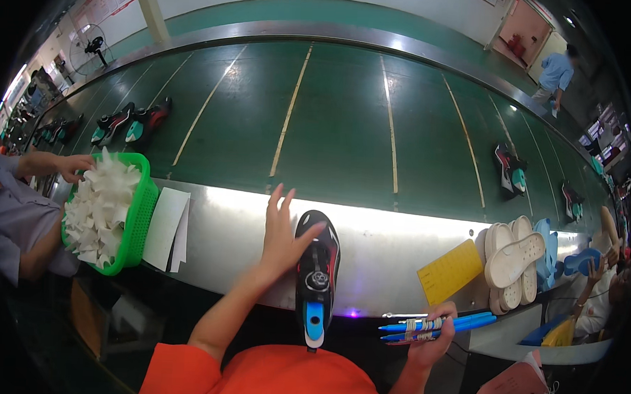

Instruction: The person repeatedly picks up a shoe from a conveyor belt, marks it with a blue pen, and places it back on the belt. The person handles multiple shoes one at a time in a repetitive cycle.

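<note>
A black shoe (318,257) with red trim, a round dial and a blue-and-white heel part stands on the metal ledge in front of me, its toe pointing away. My left hand (283,236) is open beside its toe, fingers spread, with the thumb over the upper; contact is unclear. Off to the right, my right hand (432,340) is closed around blue pens (473,321) bound with pale bands. A thin metal rod shows beside the pens. Both hands are apart from each other, the shoe between them.
Beyond the metal ledge (376,263) runs a green conveyor belt (339,127) carrying more shoes (148,121). A green basket (140,214) of white paper stands left, near a co-worker's hand (75,167). Right are a yellow card (451,273), beige shoe-shaped pieces (513,260) and another co-worker (596,304).
</note>
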The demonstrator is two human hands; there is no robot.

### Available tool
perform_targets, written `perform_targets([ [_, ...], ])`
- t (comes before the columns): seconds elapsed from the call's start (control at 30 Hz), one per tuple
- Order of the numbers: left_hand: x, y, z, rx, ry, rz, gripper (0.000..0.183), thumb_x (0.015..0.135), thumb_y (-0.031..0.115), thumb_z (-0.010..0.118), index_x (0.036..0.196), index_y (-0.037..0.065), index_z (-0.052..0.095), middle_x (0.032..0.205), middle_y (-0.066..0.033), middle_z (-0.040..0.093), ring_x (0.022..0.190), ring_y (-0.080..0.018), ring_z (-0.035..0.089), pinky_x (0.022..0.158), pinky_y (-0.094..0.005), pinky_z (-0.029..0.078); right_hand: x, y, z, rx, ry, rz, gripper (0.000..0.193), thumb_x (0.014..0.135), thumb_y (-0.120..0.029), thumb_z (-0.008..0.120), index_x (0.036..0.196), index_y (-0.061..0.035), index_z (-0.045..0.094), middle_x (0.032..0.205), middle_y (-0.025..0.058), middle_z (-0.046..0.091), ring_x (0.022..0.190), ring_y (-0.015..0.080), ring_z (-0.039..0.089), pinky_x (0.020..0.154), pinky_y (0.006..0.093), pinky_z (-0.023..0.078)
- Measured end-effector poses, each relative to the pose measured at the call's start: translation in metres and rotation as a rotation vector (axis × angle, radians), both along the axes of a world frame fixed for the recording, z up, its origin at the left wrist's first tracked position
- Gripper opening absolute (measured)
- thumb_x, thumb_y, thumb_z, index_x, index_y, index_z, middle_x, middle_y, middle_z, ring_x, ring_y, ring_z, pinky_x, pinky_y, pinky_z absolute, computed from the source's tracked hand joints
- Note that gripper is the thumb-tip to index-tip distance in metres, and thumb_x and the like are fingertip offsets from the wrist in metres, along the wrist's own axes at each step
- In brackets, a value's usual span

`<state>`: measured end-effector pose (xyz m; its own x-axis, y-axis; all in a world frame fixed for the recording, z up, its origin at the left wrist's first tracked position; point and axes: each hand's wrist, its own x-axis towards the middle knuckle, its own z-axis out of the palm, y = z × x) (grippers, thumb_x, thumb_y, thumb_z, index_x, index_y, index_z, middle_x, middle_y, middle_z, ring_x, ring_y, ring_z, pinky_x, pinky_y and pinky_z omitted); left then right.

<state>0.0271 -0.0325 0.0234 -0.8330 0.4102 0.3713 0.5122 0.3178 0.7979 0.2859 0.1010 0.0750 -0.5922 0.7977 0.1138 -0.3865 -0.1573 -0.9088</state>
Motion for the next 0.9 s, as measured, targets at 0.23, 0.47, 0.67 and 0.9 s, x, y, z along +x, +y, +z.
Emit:
perform_targets([
  [0.23,0.108,-0.088,-0.047,-0.064,1.018,-0.462,0.066,0.076,0.058,0.057,0.133,0.037,0.029,0.137,-0.0104,0.027,0.128,-0.0264,0.027,0.107,-0.0541,0.010,-0.009,-0.005,0.010,0.024,0.020,0.045,0.033,0.088,-0.036,0.044,0.073,-0.0069,0.038,0.054,0.0023,0.036,0.041,0.0083,0.033,0.035,0.0216,0.027],
  [0.47,0.077,-0.065,-0.011,0.020,0.995,-0.754,0.052,0.076,0.020,0.064,0.121,0.037,0.044,0.124,-0.0086,0.048,0.113,-0.0253,0.047,0.100,-0.0448,0.034,-0.008,-0.007,0.026,0.017,0.072,0.045,0.036,0.085,-0.037,0.048,0.071,-0.0048,0.041,0.053,0.0038,0.039,0.040,0.0085,0.033,0.037,0.0216,0.025],
  [0.67,0.076,-0.060,0.107,0.151,0.243,-0.718,0.049,0.069,0.010,0.069,0.115,0.013,0.052,0.120,-0.0156,0.049,0.111,-0.0353,0.050,0.090,-0.0423,0.044,-0.011,-0.015,0.066,0.139,0.046,0.059,0.043,0.083,-0.043,0.052,0.067,-0.0049,0.041,0.047,0.0018,0.039,0.039,0.0080,0.034,0.039,0.0218,0.026],
  [0.9,0.090,-0.046,0.137,0.149,0.167,-0.678,0.063,0.055,0.019,0.083,0.109,0.008,0.051,0.115,-0.0183,0.052,0.108,-0.0371,0.052,0.085,-0.0390,0.047,-0.024,-0.047,0.096,0.438,0.205,-0.087,0.038,0.088,-0.038,0.048,0.067,-0.0075,0.037,0.047,0.0004,0.034,0.037,0.0080,0.025,0.040,0.0233,0.023],
])
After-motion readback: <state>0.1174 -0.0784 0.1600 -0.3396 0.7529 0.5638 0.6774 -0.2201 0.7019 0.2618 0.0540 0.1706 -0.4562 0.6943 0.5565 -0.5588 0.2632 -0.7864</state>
